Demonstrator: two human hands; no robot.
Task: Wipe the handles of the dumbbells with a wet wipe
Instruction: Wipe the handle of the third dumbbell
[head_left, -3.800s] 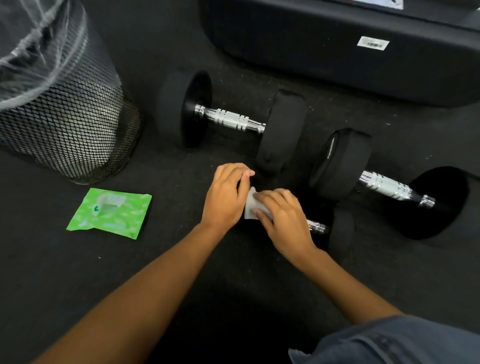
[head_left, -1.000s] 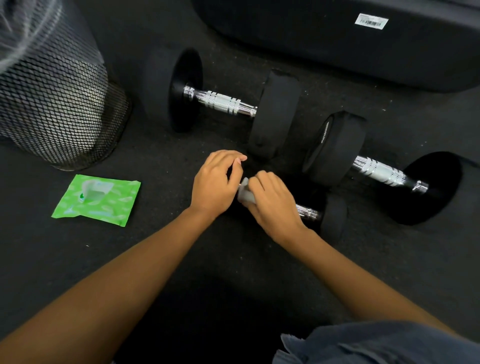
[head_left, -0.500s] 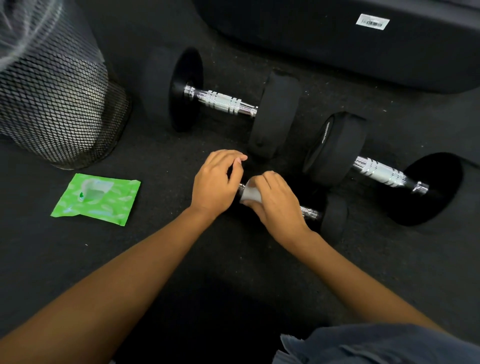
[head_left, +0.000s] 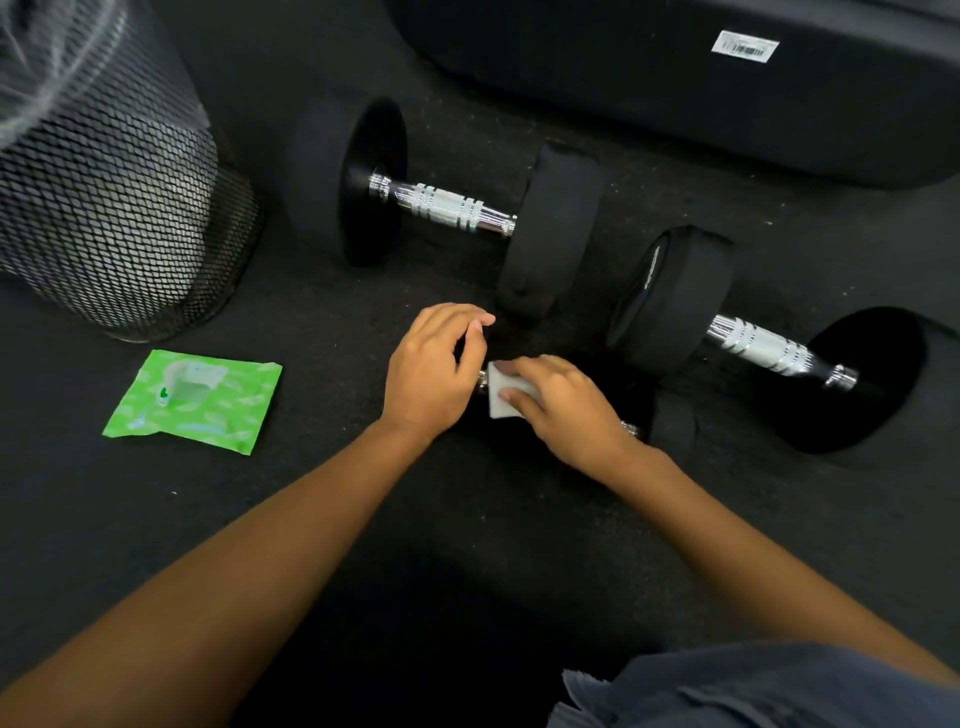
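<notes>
On the dark floor, right of the green wet-wipe pack (head_left: 193, 401), the left hand (head_left: 435, 375) curls over the small dumbbell's (head_left: 670, 427) near end, steadying it. The right hand (head_left: 563, 410) pinches a folded wet wipe (head_left: 503, 397) around its chrome handle. The wipe looks limp and slippery; the dumbbell probably rolls unless braced at the weight.

Dim, soft-focus scene; chrome handles (head_left: 447, 205) catch glare, black floor (head_left: 311, 519) swallows shadows, edges bow with wide-angle distortion.
</notes>
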